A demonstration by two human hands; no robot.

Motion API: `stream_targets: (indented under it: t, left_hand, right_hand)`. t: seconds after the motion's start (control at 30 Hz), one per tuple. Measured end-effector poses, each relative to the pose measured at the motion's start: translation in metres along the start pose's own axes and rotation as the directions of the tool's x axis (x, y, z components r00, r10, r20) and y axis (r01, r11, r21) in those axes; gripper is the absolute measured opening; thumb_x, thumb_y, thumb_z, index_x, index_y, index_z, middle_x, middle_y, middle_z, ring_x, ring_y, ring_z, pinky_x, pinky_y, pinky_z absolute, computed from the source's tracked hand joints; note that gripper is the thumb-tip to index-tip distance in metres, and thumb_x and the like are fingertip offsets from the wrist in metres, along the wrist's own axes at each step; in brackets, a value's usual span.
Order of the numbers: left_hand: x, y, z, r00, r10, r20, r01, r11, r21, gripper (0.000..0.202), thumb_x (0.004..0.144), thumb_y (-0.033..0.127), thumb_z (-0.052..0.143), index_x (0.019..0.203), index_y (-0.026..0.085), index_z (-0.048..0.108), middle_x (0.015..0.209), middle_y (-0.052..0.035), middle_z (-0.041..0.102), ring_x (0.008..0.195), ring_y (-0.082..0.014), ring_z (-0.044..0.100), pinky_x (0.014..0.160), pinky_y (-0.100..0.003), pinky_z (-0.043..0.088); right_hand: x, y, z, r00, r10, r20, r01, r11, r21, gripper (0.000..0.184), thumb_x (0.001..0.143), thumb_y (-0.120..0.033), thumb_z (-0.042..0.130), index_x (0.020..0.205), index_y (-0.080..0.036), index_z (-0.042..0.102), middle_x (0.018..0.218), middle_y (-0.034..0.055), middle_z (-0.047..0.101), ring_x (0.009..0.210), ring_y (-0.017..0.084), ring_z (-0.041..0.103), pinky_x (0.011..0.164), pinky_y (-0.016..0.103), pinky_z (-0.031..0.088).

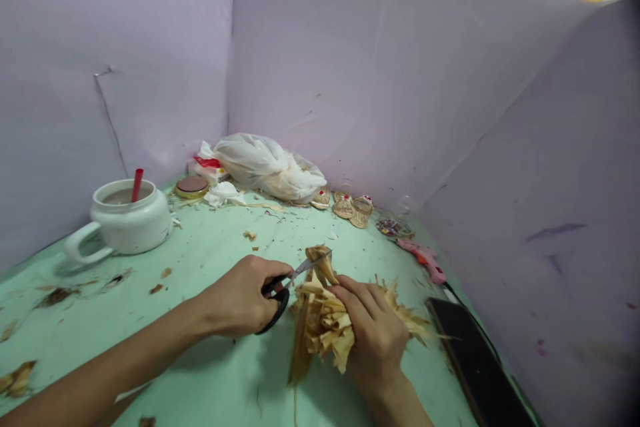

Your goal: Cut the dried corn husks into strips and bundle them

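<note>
My left hand (245, 297) is closed around black-handled scissors (276, 303). Their blades point up and to the right, across the upper end of a dried husk strip (324, 267). A bunch of dried tan husk pieces (327, 320), papery and ragged at the ends, is gripped in my right hand (377, 330). One husk strip rises from that hand to the blades, and another flat piece hangs down on the left of the bunch. My right palm and part of the bunch are hidden behind the fingers.
A white mug (133, 223) with a red straw stands at left. Along the back lie a white plastic bag (270, 167), a round lid (192, 187) and small woven ornaments (345, 205). At right are a pink glue gun (425, 259) and a black phone (480, 360). Husk scraps (20, 379) litter the green surface.
</note>
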State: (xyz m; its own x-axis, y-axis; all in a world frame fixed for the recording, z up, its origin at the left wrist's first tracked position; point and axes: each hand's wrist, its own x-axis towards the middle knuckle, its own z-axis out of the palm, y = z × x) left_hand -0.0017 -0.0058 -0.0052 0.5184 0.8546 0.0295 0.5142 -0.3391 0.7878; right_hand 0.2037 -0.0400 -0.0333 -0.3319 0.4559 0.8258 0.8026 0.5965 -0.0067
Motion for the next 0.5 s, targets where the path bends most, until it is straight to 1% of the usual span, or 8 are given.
stream_targets:
  t: [0.17,0.23,0.3,0.4,0.5]
  left_hand:
    - [0.0026,-0.0084,0.0046,0.998,-0.028,0.049,0.033,0.994,-0.105,0.015,0.068,0.020,0.048,0.074,0.014,0.060,0.056,0.0033,0.044,0.053,-0.0092,0.039,0.048,-0.020,0.027]
    - [0.0035,-0.0103,0.0061,0.996,-0.042,0.081,0.053,0.988,-0.143,0.018,0.067,0.019,0.047,0.078,0.014,0.060,0.056,0.0034,0.045,0.052,-0.0092,0.039,0.047,-0.020,0.027]
    - [0.0041,-0.0101,0.0067,0.995,-0.047,0.086,0.060,0.987,-0.152,0.021,0.067,0.020,0.047,0.082,0.014,0.061,0.057,0.0029,0.048,0.052,-0.0096,0.041,0.047,-0.020,0.028]
    - [0.0041,-0.0070,0.0046,1.000,-0.025,0.019,0.026,0.998,-0.064,0.021,0.066,0.021,0.048,0.083,0.015,0.061,0.062,0.0011,0.053,0.056,-0.0112,0.045,0.051,-0.020,0.031]
    - [0.0038,-0.0054,0.0016,0.999,-0.003,-0.041,0.005,0.998,0.056,0.021,0.065,0.019,0.048,0.082,0.018,0.060,0.066,0.0004,0.055,0.061,-0.0125,0.046,0.054,-0.021,0.032]
  right_hand:
    - [-0.0014,0.0038,-0.0011,0.999,-0.008,0.031,0.008,1.000,0.010,0.015,0.079,-0.014,0.051,0.090,-0.016,0.061,0.088,0.0098,0.068,0.077,0.018,0.059,0.065,0.028,0.048]
    - [-0.0008,0.0058,-0.0022,1.000,0.001,0.025,-0.001,1.000,0.006,0.014,0.078,-0.015,0.052,0.089,-0.017,0.061,0.085,0.0091,0.068,0.075,0.017,0.060,0.065,0.028,0.048]
    - [0.0007,0.0072,-0.0037,1.000,0.004,0.015,-0.004,1.000,0.007,0.013,0.078,-0.017,0.052,0.088,-0.017,0.061,0.084,0.0090,0.069,0.074,0.018,0.060,0.064,0.029,0.048]
    - [0.0030,0.0075,-0.0058,1.000,-0.005,0.022,0.005,0.999,0.033,0.012,0.076,-0.016,0.052,0.085,-0.016,0.061,0.081,0.0084,0.069,0.071,0.017,0.060,0.062,0.028,0.047]
    - [0.0028,0.0063,-0.0058,0.996,-0.036,0.085,0.029,0.996,0.085,0.014,0.075,-0.014,0.052,0.085,-0.018,0.060,0.081,0.0070,0.069,0.068,0.016,0.059,0.062,0.028,0.047]
